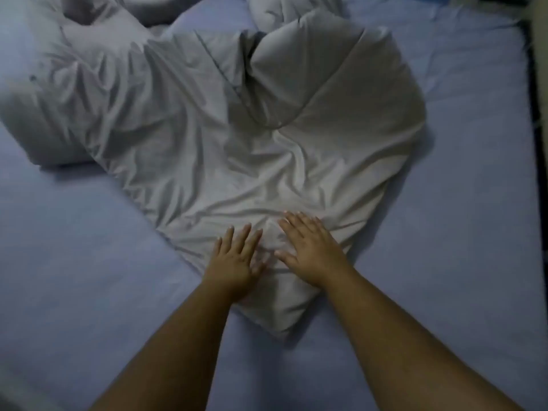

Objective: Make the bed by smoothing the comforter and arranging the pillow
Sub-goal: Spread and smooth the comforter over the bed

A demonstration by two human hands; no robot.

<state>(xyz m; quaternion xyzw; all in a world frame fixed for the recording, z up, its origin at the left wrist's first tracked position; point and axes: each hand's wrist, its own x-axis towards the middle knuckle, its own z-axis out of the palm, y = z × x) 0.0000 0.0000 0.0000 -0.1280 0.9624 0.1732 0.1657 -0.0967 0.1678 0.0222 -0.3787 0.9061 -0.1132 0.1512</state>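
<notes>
A white, wrinkled comforter lies bunched across the middle of the bed, its near corner pointing toward me. My left hand and my right hand lie flat on that near corner, side by side, fingers straight and spread, pressing the fabric. Folds and creases run away from both hands toward the far side. A rounded white bulge at the far left may be a pillow; I cannot tell it apart from the comforter.
A pale blue fitted sheet covers the mattress on all sides of the comforter. The bed's right edge runs along a dark gap. More white bedding is heaped at the far end.
</notes>
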